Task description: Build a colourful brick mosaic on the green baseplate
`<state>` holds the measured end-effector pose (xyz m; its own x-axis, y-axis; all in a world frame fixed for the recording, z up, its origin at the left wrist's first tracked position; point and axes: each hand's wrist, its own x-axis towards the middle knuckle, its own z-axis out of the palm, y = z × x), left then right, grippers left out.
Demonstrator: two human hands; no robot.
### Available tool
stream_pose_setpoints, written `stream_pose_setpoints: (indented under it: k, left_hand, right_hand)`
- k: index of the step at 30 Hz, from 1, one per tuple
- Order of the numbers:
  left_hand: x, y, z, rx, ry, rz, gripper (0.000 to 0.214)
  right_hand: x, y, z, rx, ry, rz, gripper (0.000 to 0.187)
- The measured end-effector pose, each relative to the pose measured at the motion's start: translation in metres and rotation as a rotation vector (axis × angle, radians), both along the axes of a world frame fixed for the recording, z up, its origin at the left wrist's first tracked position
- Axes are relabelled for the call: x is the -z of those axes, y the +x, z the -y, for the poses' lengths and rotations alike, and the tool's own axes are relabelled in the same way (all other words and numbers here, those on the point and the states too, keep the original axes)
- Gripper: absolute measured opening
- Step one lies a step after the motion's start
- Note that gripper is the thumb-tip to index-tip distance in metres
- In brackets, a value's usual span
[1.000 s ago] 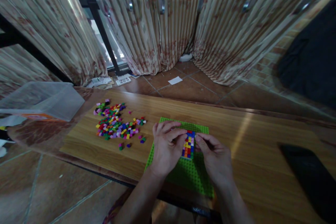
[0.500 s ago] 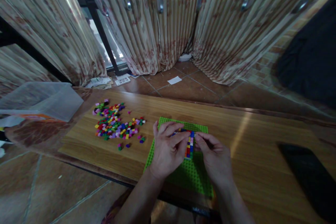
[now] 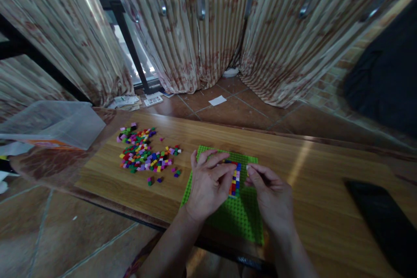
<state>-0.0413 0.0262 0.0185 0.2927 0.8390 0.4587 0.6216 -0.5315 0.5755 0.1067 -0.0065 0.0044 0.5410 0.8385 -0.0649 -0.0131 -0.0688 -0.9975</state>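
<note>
A green studded baseplate (image 3: pixel 241 219) lies on the wooden table, with a small patch of colourful toy bricks (image 3: pixel 237 178) near its middle. My left hand (image 3: pixel 210 184) is over the left part of this patch and hides some of it. Its thumb and index finger are bent together at the bricks; whatever lies between them is hidden. Just right of the patch, apart from it, my right hand (image 3: pixel 272 191) pinches thumb against fingers above the plate. A tiny pale spot shows at the fingertips, too small to name.
Many loose bricks (image 3: pixel 143 152) are spread over the left of the table (image 3: pixel 312 191). A clear plastic bin (image 3: pixel 74 124) stands beyond its left end. On the right lies a dark flat object (image 3: pixel 381 217). Curtains (image 3: pixel 208 39) hang behind, with paper (image 3: pixel 217 100) on the floor.
My right hand has drawn back slightly to the right, away from the brick patch, leaving a gap. My left hand stays in place over the bricks.
</note>
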Motion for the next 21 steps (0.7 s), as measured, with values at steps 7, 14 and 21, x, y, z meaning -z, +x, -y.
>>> stream_pose_setpoints:
  k: [7, 14, 21]
  left_hand:
    - [0.000, -0.011, 0.001, -0.056, -0.008, 0.253, 0.023]
    - [0.006, -0.014, -0.001, -0.082, -0.022, 0.401, 0.015]
    - [0.007, -0.011, 0.002, -0.044, -0.062, 0.380, 0.016]
  right_hand:
    - [-0.003, 0.005, 0.006, -0.052, 0.092, 0.148, 0.026]
    - [0.001, 0.001, 0.009, -0.225, 0.261, 0.564, 0.017]
    - [-0.003, -0.002, 0.009, -0.227, 0.249, 0.769, 0.023]
